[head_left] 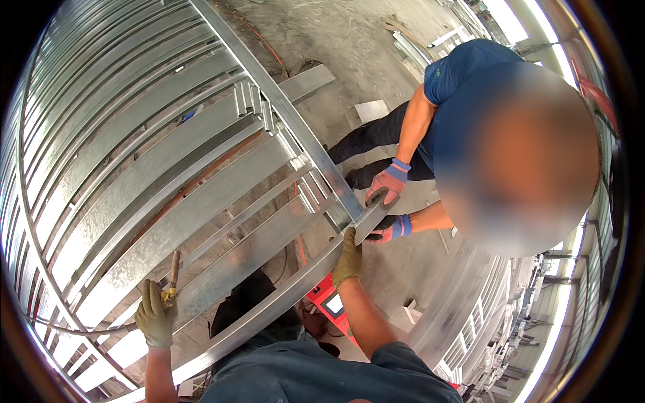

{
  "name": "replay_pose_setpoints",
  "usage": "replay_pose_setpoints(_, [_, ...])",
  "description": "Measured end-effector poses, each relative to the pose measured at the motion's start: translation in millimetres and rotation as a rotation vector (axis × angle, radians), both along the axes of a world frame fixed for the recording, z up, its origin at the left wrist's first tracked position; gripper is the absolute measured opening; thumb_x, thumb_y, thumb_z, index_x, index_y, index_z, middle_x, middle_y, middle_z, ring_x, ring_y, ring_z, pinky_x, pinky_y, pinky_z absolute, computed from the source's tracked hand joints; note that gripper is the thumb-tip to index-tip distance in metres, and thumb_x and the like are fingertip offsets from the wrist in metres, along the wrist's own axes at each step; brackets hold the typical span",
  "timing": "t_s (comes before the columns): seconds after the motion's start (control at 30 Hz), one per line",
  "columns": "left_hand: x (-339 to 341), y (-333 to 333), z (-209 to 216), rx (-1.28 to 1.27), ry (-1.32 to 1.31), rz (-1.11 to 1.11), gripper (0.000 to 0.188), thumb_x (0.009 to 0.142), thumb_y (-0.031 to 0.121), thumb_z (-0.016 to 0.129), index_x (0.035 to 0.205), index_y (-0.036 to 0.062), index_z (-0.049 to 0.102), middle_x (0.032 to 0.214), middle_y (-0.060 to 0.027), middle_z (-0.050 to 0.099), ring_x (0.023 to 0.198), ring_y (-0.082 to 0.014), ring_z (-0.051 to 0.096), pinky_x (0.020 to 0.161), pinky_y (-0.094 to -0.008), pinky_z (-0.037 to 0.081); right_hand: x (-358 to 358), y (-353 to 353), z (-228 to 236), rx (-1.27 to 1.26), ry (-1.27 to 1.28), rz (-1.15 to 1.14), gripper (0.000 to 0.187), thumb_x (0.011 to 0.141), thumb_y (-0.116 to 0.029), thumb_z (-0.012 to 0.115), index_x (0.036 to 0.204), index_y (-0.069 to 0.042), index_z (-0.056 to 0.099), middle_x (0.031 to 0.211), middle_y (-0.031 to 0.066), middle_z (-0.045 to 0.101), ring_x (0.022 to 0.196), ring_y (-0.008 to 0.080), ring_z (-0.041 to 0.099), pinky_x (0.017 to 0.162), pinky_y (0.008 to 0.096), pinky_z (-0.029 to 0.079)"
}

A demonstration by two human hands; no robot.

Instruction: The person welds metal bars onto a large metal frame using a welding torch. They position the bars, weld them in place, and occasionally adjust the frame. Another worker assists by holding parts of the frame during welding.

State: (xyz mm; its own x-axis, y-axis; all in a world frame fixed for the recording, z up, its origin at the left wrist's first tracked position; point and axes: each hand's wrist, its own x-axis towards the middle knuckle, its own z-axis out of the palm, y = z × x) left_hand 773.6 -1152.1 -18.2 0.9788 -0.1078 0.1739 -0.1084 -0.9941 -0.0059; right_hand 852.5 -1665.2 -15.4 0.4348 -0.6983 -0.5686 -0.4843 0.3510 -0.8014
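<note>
My left hand (154, 317), in an olive work glove, is closed around a yellow welding torch (171, 293). The torch has a brownish upright end, and its dark cable (87, 330) runs off to the left. With my right hand (349, 256), gloved alike, I grip the near steel channel (282, 285) close to the frame's corner. That channel runs along the near side of a large galvanized steel frame (191, 221). A co-worker's two pink-and-blue gloves (390, 180) hold the channel's far end, just beyond my right hand.
The co-worker in a blue shirt (447, 127) stands at the right, by the corner. Below the channel sits a red machine (334, 303) with a small screen. An orange cable (265, 43) crosses the concrete floor (322, 30). Metal framing is stacked at the lower right (470, 316).
</note>
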Motion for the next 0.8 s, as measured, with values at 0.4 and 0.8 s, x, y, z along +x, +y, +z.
replay_pose_setpoints(0.4, [-0.7,0.7,-0.8,0.075,0.021,0.012,0.064,0.098,0.046,0.077,0.147,0.0073,0.064,0.144,-0.0131,0.074,0.097,-0.0309,0.080,0.077,-0.0440,0.063,2.9,5.8,1.8,-0.079,0.098,0.015,0.074,0.105,-0.065,0.067,0.147,-0.004,0.057,0.115,0.0073,0.070,0.103,0.0214,0.069,0.090,0.0390,0.057])
replay_pose_setpoints(0.8, [1.4,1.8,-3.6,0.038,-0.016,-0.025,0.064,0.099,0.045,0.077,0.148,0.0052,0.064,0.145,-0.0135,0.073,0.102,-0.0329,0.079,0.079,-0.0445,0.063,-3.1,1.0,-20.2,-0.016,-0.026,-0.057,0.073,0.104,-0.062,0.071,0.146,-0.005,0.054,0.118,0.0077,0.067,0.095,0.0222,0.073,0.082,0.0401,0.059])
